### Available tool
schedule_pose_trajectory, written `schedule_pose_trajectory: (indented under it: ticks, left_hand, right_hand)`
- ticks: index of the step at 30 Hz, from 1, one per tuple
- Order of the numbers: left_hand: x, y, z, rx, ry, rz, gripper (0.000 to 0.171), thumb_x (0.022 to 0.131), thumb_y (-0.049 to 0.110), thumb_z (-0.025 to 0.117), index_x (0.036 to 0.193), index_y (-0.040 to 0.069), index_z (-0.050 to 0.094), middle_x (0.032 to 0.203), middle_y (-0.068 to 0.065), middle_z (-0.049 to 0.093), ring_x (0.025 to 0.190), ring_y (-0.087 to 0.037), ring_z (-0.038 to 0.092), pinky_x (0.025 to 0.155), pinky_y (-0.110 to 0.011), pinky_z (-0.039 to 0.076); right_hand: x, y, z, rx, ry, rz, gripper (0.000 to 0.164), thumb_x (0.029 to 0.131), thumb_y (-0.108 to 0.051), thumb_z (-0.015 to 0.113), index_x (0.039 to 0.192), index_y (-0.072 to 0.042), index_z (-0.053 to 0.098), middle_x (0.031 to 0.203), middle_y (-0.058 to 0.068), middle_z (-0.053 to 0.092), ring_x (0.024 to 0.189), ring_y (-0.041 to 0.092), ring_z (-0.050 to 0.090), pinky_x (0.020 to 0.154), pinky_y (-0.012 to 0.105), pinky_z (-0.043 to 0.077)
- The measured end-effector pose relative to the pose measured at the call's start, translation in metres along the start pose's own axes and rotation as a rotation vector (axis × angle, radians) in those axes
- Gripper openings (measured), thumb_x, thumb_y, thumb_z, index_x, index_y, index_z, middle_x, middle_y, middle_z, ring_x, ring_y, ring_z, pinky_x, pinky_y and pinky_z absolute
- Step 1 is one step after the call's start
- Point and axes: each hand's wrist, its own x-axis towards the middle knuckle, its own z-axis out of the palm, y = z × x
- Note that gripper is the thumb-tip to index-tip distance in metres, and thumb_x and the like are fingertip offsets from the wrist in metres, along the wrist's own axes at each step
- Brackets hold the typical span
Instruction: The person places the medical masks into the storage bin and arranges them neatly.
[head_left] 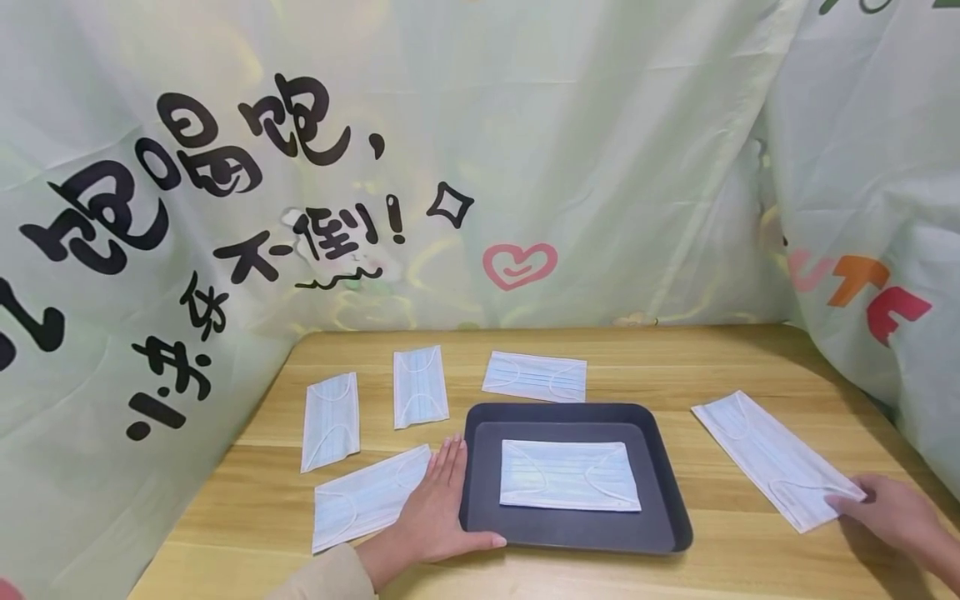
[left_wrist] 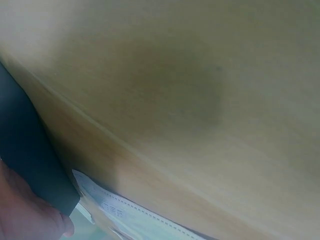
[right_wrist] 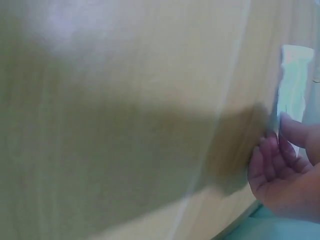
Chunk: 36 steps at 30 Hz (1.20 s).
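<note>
My left hand (head_left: pixel 438 517) rests against the left side of a dark grey tray (head_left: pixel 678 521), its fingers straight and the thumb along the front edge. Flat in the tray lies one light blue face mask (head_left: pixel 570 475). On the right, my right hand (head_left: pixel 900 512) pinches the near end of another face mask (head_left: pixel 776 458) between thumb and fingers. The right wrist view shows that pinched mask (right_wrist: pixel 295 85) past the thumb, with the other fingers curled. A third mask (head_left: pixel 367 504) lies partly beneath the left hand and wrist.
More masks lie on the wooden table (head_left: pixel 750 358): an upright one (head_left: pixel 331 421) at left, another (head_left: pixel 421 387) beside it and one (head_left: pixel 535 377) behind the tray. A printed cloth (head_left: pixel 600 167) hangs along the back and both sides.
</note>
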Motion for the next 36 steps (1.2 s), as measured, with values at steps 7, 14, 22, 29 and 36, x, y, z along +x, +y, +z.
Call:
schedule_pose_trajectory:
  ticks: [7, 14, 22, 29, 36]
  left_hand:
    - [0.000, 0.000, 0.000, 0.015, 0.016, 0.003, 0.125, 0.061, 0.085, 0.045, 0.144, -0.002, 0.009, 0.152, -0.018, 0.008, 0.141, -0.029, 0.007, 0.112, -0.044, 0.019]
    - [0.000, 0.000, 0.002, 0.011, 0.015, 0.011, 0.124, 0.061, 0.084, 0.046, 0.144, -0.002, 0.008, 0.152, -0.018, 0.005, 0.141, -0.029, 0.005, 0.113, -0.044, 0.018]
    - [0.001, 0.000, 0.000, 0.038, 0.027, 0.024, 0.124, 0.061, 0.084, 0.045, 0.144, -0.002, 0.010, 0.152, -0.018, 0.005, 0.141, -0.029, 0.006, 0.112, -0.044, 0.019]
    - [0.001, 0.001, 0.000, 0.080, 0.037, 0.034, 0.124, 0.062, 0.085, 0.043, 0.144, -0.002, 0.010, 0.152, -0.018, 0.006, 0.141, -0.030, 0.007, 0.113, -0.043, 0.018]
    - [0.000, 0.002, -0.002, 0.110, 0.055, 0.042, 0.123, 0.063, 0.084, 0.044, 0.143, -0.003, 0.011, 0.151, -0.019, 0.008, 0.140, -0.031, 0.009, 0.112, -0.043, 0.019]
  right_hand:
    - [0.004, -0.005, -0.005, 0.016, 0.134, -0.041, 0.033, 0.081, -0.015, 0.062, 0.086, 0.017, 0.054, 0.069, 0.022, 0.058, 0.061, 0.026, 0.052, 0.054, 0.032, 0.036]
    - [0.000, -0.008, -0.005, 0.074, 0.278, 0.023, 0.040, 0.088, -0.026, 0.055, 0.083, 0.014, 0.057, 0.074, 0.032, 0.058, 0.062, 0.039, 0.054, 0.055, 0.039, 0.039]
    - [0.002, -0.018, -0.010, 0.223, 0.432, 0.112, 0.034, 0.090, -0.021, 0.051, 0.081, 0.011, 0.055, 0.053, -0.022, 0.045, 0.053, -0.015, 0.028, 0.048, 0.020, 0.027]
    - [0.005, -0.030, -0.014, 0.359, 0.505, 0.132, 0.035, 0.092, -0.017, 0.046, 0.100, 0.017, 0.050, 0.060, -0.048, 0.022, 0.053, -0.025, 0.026, 0.046, 0.012, 0.030]
    - [0.033, 0.008, 0.003, 0.585, 0.490, 0.116, 0.012, 0.092, -0.020, 0.047, 0.087, -0.022, 0.058, 0.060, -0.048, 0.036, 0.044, -0.017, 0.042, 0.039, 0.015, 0.037]
